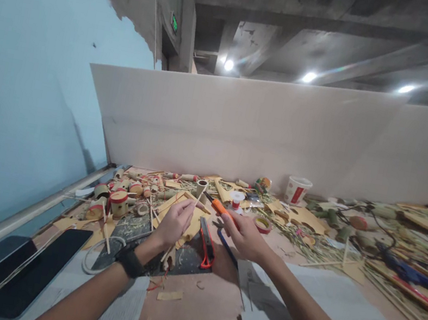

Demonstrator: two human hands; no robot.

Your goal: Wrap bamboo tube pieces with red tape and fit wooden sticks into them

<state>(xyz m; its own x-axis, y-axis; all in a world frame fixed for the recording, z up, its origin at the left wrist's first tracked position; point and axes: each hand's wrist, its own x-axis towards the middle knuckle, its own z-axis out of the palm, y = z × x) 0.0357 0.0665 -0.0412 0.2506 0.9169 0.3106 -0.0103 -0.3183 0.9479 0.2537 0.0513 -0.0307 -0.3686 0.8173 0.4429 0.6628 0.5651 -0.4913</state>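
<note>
Pinched in the fingers of my left hand (176,222) is a thin pale stick (201,194), its upper end pointing up and away from me. My right hand (244,236) is wrapped round an orange-handled tool (221,207) with a narrow dark front end, which points left toward the stick. The tool's exact kind is too small to tell. Below and between the hands, a red and black box cutter (206,244) lies on a dark cutting mat (189,266). Pliers with a blue handle (227,246) lie partly beneath my right hand. Behind the stick stands a short bamboo tube (201,186).
Small bamboo pieces with red bands (118,203) crowd the left. A white thread spool (237,200), a tape roll (262,224) and a paper cup (297,190) stand farther back. Phone-like black slabs (40,267) lie front left, paper sheets (308,303) front right. A white panel (235,131) closes the back.
</note>
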